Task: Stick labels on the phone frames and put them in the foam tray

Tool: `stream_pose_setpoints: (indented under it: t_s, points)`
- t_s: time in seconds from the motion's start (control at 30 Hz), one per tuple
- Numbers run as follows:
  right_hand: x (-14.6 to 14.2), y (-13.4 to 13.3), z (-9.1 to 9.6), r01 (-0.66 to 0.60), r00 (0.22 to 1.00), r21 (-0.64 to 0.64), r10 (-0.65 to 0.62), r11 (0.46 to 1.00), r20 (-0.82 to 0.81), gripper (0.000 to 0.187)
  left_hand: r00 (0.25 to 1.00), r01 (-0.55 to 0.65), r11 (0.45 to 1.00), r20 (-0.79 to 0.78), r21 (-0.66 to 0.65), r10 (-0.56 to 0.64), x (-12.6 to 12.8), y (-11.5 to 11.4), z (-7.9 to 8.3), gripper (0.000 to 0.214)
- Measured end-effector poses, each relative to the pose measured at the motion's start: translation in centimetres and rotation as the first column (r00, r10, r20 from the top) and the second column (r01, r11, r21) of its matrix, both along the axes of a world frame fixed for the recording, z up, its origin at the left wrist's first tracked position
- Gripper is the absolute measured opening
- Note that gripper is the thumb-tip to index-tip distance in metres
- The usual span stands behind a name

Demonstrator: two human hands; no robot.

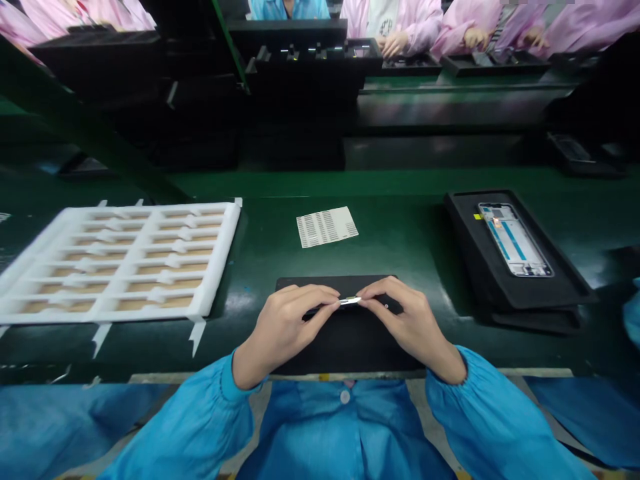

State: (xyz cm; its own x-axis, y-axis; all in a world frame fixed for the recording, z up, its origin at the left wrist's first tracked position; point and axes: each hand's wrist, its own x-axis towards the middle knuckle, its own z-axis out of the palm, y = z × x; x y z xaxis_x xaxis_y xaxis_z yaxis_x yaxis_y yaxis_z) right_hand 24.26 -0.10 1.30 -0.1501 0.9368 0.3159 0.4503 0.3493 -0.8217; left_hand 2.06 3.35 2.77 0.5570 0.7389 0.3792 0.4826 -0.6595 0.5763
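Two-handed pinch: left hand (pixel 293 321) and right hand (pixel 406 313) grip pale strip (pixel 350 301) over black mat's (pixel 350 343) 12 o'clock side; uneven finger pressure could bend it.

Bare green tabletop (pixel 405 233) leaves a passage between the flat label sheet (pixel 327 227) and the stacked black trays (pixel 520 290) on the right, and another between that sheet and the white slotted tray (pixel 216 260) on the left. Over the black mat (pixel 350 347), the left hand (pixel 295 317) and right hand (pixel 407 313) meet at a small part (pixel 350 301), closing the middle, while a slanted green post (pixel 95 143) obstructs reach behind the slotted tray.
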Motion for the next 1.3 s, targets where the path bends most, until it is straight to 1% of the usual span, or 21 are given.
stream_pose_setpoints:
  t_s: [0.07, 0.13, 0.23, 0.3, 0.43, 0.53, 0.6, 0.63, 0.67, 0.7, 0.73, 0.77, 0.8, 0.83, 0.87, 0.93, 1.0, 1.1, 1.2, 1.3]
  points:
    - [-0.1, -0.1, -0.2, -0.045, 0.998, 0.084, 0.041, 0.995, 0.049, 0.011, 1.000, 0.011, 1.000, -0.027, -0.024, -0.012, 0.1, 0.0, 0.1, 0.006]
    - [-0.1, -0.2, -0.3, -0.106, 0.982, 0.190, 0.073, 0.976, 0.173, 0.022, 0.999, 0.020, 0.999, -0.047, -0.036, -0.022, 0.1, 0.1, 0.2, 0.006]
    - [0.0, -0.4, -0.5, -0.170, 0.924, 0.311, 0.041, 0.935, 0.381, 0.034, 0.997, 0.033, 0.999, -0.068, -0.016, -0.034, 0.1, 0.2, 0.2, 0.006]
    - [0.1, -0.4, -0.7, -0.187, 0.898, 0.345, 0.017, 0.920, 0.441, 0.034, 0.996, 0.037, 0.999, -0.081, 0.036, -0.034, -0.2, 0.1, 0.0, 0.009]
    - [0.1, -0.6, -1.1, -0.198, 0.889, 0.313, 0.036, 0.929, 0.457, 0.036, 0.992, 0.060, 0.978, -0.120, 0.200, -0.036, -1.2, -0.4, -0.8, 0.019]
    - [0.0, -0.7, -0.8, -0.172, 0.899, 0.276, 0.036, 0.946, 0.436, 0.039, 0.981, 0.095, 0.935, -0.191, 0.342, -0.029, -1.8, -0.8, -1.3, 0.028]
    - [0.1, 0.0, -0.2, -0.170, 0.916, 0.210, 0.076, 0.963, 0.394, 0.037, 0.974, 0.126, 0.892, -0.225, 0.433, -0.029, -1.9, -0.4, -1.5, 0.030]
    - [0.2, 0.7, 0.2, -0.170, 0.929, 0.155, 0.106, 0.973, 0.355, 0.034, 0.971, 0.138, 0.884, -0.236, 0.446, -0.033, -1.9, 0.2, -1.5, 0.030]
    - [0.3, 1.8, 0.5, -0.159, 0.944, 0.101, 0.122, 0.982, 0.306, 0.030, 0.968, 0.144, 0.898, -0.246, 0.417, -0.042, -1.9, 1.0, -1.5, 0.031]
    - [0.5, 3.3, 0.6, -0.130, 0.960, 0.058, 0.111, 0.990, 0.257, 0.026, 0.966, 0.144, 0.929, -0.252, 0.341, -0.058, -1.8, 2.0, -1.5, 0.031]
    - [0.6, 5.0, 0.6, -0.084, 0.972, 0.028, 0.075, 0.996, 0.223, 0.023, 0.964, 0.142, 0.964, -0.253, 0.227, -0.083, -1.7, 3.2, -1.5, 0.030]
    - [0.7, 6.9, 0.4, -0.027, 0.977, 0.013, 0.024, 1.000, 0.210, 0.019, 0.963, 0.138, 0.986, -0.247, 0.093, -0.112, -1.7, 4.5, -1.6, 0.029]
    - [0.7, 8.9, 0.1, 0.019, 0.974, 0.010, -0.021, 1.000, 0.225, 0.015, 0.963, 0.133, 0.991, -0.232, -0.029, -0.136, -1.6, 5.8, -1.7, 0.026]
    - [0.7, 10.7, -0.5, 0.038, 0.965, 0.000, -0.036, 0.999, 0.261, 0.011, 0.965, 0.127, 0.984, -0.212, -0.122, -0.151, -1.5, 7.1, -1.9, 0.024]
    - [0.6, 12.4, -1.1, 0.037, 0.954, -0.012, -0.032, 0.999, 0.299, 0.008, 0.968, 0.120, 0.975, -0.194, -0.188, -0.156, -1.4, 8.2, -2.2, 0.022]
    - [0.3, 14.8, -2.4, 0.001, 0.934, -0.049, 0.016, 0.999, 0.358, 0.008, 0.976, 0.096, 0.958, -0.161, -0.271, -0.144, -1.3, 9.9, -2.8, 0.021]
    - [0.1, 15.8, -3.5, -0.033, 0.924, -0.076, 0.060, 0.997, 0.377, 0.010, 0.983, 0.076, 0.936, -0.130, -0.345, -0.128, -1.3, 10.8, -3.5, 0.021]
    - [0.0, 15.9, -4.4, -0.049, 0.922, -0.113, 0.089, 0.992, 0.376, 0.010, 0.986, 0.075, 0.914, -0.106, -0.399, -0.127, -1.5, 11.4, -4.2, 0.020]
    - [0.0, 15.8, -4.5, -0.041, 0.938, -0.154, 0.091, 0.987, 0.336, 0.008, 0.987, 0.070, 0.910, -0.107, -0.410, -0.124, -1.7, 11.5, -4.6, 0.021]
    - [0.2, 15.8, -4.5, -0.041, 0.965, -0.203, 0.092, 0.978, 0.245, 0.009, 0.987, 0.051, 0.904, -0.119, -0.424, -0.111, -1.7, 11.5, -4.7, 0.022]
